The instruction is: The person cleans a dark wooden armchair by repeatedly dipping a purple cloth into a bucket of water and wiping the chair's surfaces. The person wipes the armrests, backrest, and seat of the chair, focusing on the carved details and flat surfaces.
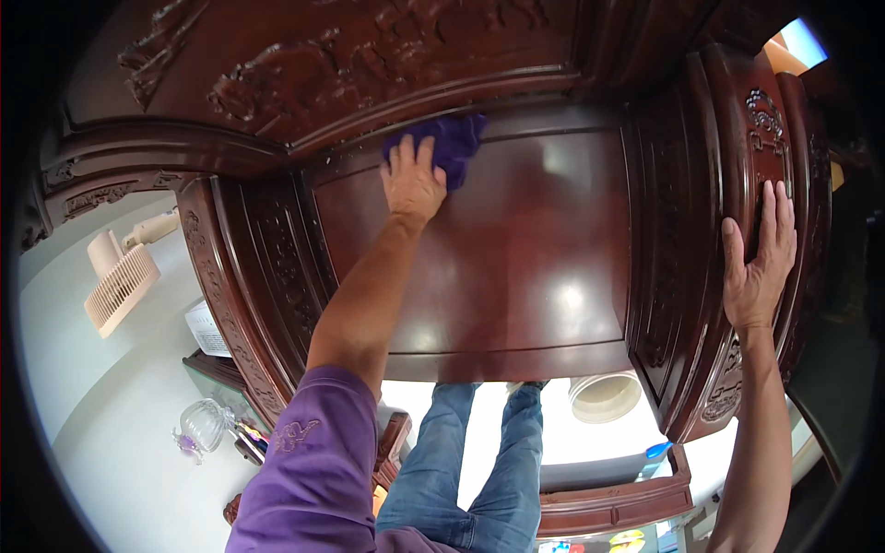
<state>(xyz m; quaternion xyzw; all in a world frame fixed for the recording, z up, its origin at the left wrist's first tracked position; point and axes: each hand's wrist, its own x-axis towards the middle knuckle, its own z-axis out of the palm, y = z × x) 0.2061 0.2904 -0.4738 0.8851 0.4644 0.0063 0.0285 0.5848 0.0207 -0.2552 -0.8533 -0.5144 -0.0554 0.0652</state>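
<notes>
My left hand [413,181] presses palm down on a bunched purple cloth [460,148], fingers spread over it. The cloth lies at the back left of the glossy seat panel [511,242] of a dark red carved wooden chair, close under its backrest [311,83]. Small light specks show along the seam left of the cloth. On the chair's right armrest [736,173] rests my right hand [760,259], holding nothing, thumb apart from the fingers. The left armrest [242,276] stands beyond my left forearm.
A round pale bin [605,397] stands on the floor by the seat's front right. Behind me is a low carved wooden piece [615,508]. At left are a beige comb-like appliance [124,283], a white box [206,330] and a clear glass vase [205,423].
</notes>
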